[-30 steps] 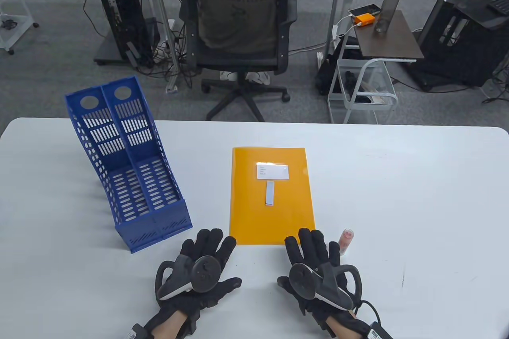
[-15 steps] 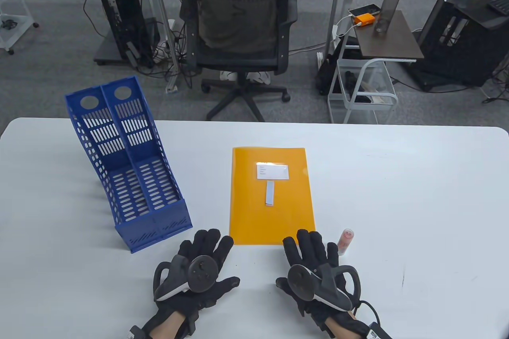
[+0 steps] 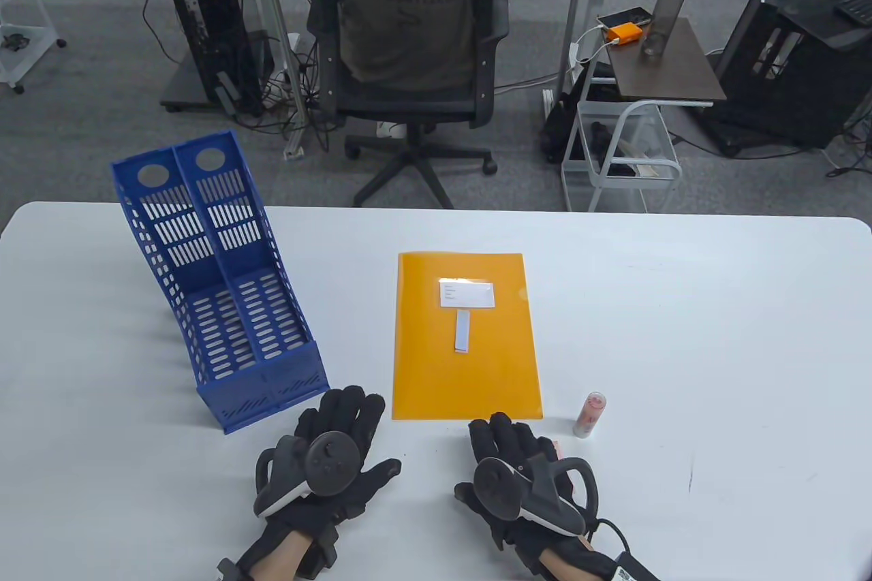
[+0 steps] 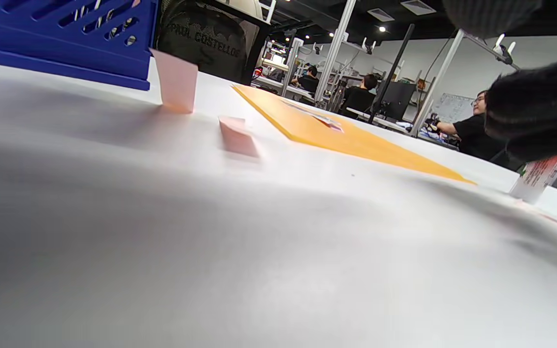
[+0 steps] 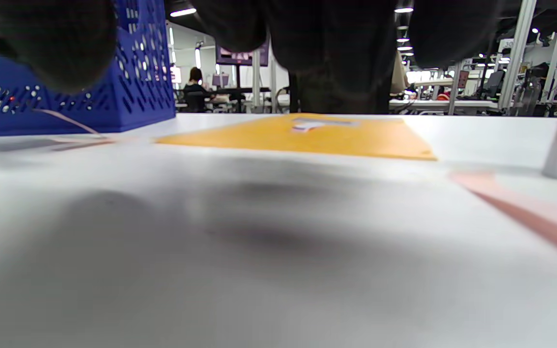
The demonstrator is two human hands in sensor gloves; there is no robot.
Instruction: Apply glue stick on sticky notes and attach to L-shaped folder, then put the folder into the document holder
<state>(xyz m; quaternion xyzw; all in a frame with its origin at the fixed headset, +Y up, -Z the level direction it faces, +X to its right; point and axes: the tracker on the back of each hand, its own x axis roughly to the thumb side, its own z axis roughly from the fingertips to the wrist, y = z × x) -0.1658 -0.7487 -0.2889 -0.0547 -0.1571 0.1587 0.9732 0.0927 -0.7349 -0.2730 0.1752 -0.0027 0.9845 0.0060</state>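
Left wrist view alone shows pink sticky notes (image 4: 178, 79). Folder (image 3: 466, 336) runs lengthwise up-frame. Left hand (image 3: 332, 448) and right hand (image 3: 512, 465) lie flat, empty.

Holder (image 3: 225, 295) left of folder (image 3: 465, 342); glue stick (image 3: 589, 414) right.

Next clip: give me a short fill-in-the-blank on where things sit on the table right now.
1. The orange folder lies flat on the white ____.
2. The blue document holder stands to the folder's ____ in the table view.
3. The glue stick lies nearest the ____ hand.
4. The left hand holds ____.

Missing words: table; left; right; nothing
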